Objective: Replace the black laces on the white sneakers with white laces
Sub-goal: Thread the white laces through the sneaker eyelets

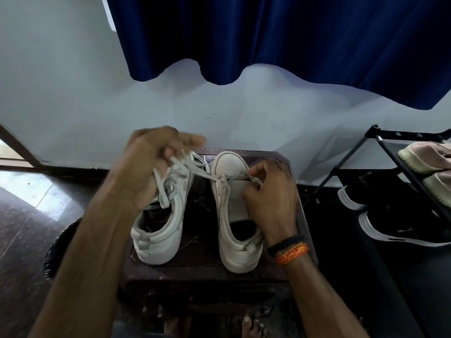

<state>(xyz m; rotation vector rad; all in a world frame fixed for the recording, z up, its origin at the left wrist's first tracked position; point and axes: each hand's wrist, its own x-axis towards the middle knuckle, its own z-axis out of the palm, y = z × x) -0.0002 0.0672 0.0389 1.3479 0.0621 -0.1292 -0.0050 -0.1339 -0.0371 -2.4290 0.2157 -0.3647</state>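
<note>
Fingers of both hands, left [148, 167] and right [268, 191], pinch the white lace [205, 175] of the right sneaker [234, 240].

Smooth, matt white leather-like sneakers [200, 211] with flat woven cloth laces [202, 175] sit on a dark glossy tabletop [195, 269]; polished stone floor [29, 211], blue cloth curtain [292, 40], black metal rack [390, 152]
</note>
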